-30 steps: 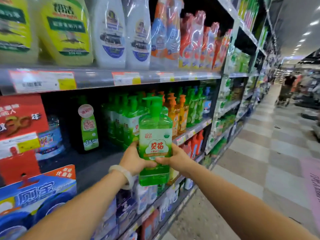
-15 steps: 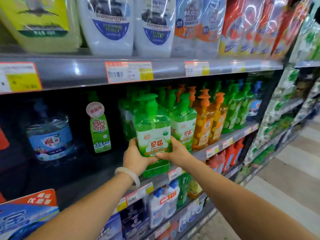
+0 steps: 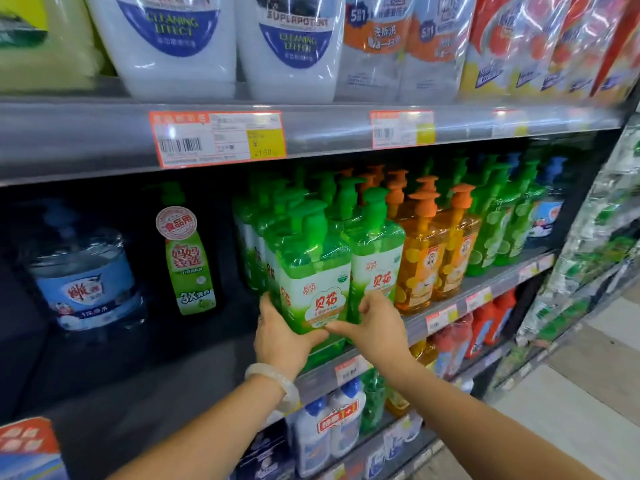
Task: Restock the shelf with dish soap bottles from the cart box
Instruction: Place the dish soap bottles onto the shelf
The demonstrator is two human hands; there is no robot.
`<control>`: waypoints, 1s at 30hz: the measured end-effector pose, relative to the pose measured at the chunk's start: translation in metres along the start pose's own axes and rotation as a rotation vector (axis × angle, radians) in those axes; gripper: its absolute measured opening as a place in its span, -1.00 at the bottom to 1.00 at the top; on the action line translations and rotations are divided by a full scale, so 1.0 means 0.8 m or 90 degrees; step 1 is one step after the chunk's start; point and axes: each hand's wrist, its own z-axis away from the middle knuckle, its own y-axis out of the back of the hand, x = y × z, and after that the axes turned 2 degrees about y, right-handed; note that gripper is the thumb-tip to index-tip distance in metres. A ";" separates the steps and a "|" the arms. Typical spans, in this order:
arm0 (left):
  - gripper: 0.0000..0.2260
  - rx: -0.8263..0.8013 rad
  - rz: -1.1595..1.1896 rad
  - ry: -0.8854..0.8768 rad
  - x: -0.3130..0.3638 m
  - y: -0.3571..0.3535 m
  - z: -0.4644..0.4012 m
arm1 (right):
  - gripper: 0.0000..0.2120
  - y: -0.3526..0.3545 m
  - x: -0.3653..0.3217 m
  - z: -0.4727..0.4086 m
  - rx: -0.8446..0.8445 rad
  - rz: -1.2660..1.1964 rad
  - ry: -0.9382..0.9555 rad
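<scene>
A green pump bottle of dish soap (image 3: 311, 271) with a white and green label stands upright at the front edge of the middle shelf (image 3: 194, 368). My left hand (image 3: 280, 337) grips its lower left side and my right hand (image 3: 374, 323) holds its lower right side. It sits at the left end of a row of matching green bottles (image 3: 375, 251). The cart box is not in view.
Orange pump bottles (image 3: 420, 258) and more green ones (image 3: 498, 223) fill the shelf to the right. To the left stand a slim green bottle (image 3: 188, 268) and a blue water jug (image 3: 83, 271), with bare dark shelf between. Large refill jugs (image 3: 166, 39) sit above.
Both hands have carried the green bottle forward and set it onto the shelf beside the other green bottles. The camera has moved closer to the shelf.
</scene>
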 end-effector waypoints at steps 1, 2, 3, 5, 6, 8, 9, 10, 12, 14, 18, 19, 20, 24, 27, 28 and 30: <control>0.01 0.006 0.003 0.010 0.002 -0.004 0.001 | -0.46 0.004 0.006 -0.002 0.011 -0.009 -0.007; 0.01 0.011 0.004 0.019 0.004 -0.008 0.002 | -0.43 0.011 0.011 -0.005 0.025 -0.031 -0.020; -0.02 0.014 0.002 0.026 0.005 -0.010 0.003 | -0.38 0.018 0.016 -0.009 0.046 -0.059 -0.036; -0.10 0.012 -0.005 0.034 0.010 -0.013 0.003 | -0.21 0.031 0.027 -0.019 0.073 -0.089 -0.065; -0.14 0.010 -0.007 0.034 0.011 -0.014 0.003 | -0.09 0.036 0.032 -0.024 0.058 -0.086 -0.080; -0.20 0.002 -0.005 0.037 0.014 -0.014 0.003 | 0.10 0.038 0.045 -0.036 -0.015 -0.111 -0.086; -0.21 -0.005 0.001 0.046 0.015 -0.013 0.004 | 0.15 0.034 0.051 -0.042 -0.054 -0.140 -0.077; -0.22 -0.013 0.007 0.057 0.017 -0.013 0.004 | 0.16 0.028 0.055 -0.047 -0.080 -0.172 -0.055; -0.24 -0.028 0.011 0.073 0.019 -0.012 0.004 | 0.06 0.017 0.060 -0.053 -0.082 -0.202 -0.033; -0.25 -0.030 0.010 0.076 0.019 -0.013 0.005 | -0.06 0.012 0.059 -0.059 -0.071 -0.207 -0.041; -0.25 -0.032 0.028 0.086 0.021 -0.015 0.008 | -0.07 0.008 0.061 -0.069 -0.086 -0.205 -0.017; -0.24 -0.034 0.032 0.090 0.022 -0.015 0.009 | -0.08 0.009 0.061 -0.069 -0.091 -0.203 -0.014; -0.24 -0.035 0.033 0.092 0.023 -0.015 0.009 | -0.09 0.009 0.061 -0.069 -0.097 -0.199 -0.012; -0.22 -0.044 0.008 0.120 0.024 -0.013 0.008 | -0.11 0.015 0.063 -0.068 -0.114 -0.186 -0.006; -0.17 -0.029 -0.033 0.143 0.025 -0.017 0.012 | 0.00 0.024 0.062 -0.053 -0.155 -0.134 -0.026; -0.14 -0.018 -0.051 0.156 0.026 -0.020 0.016 | 0.00 0.027 0.062 -0.046 -0.167 -0.102 -0.040; -0.08 -0.005 -0.081 0.184 0.027 -0.025 0.031 | -0.11 0.031 0.067 -0.026 -0.170 -0.042 -0.036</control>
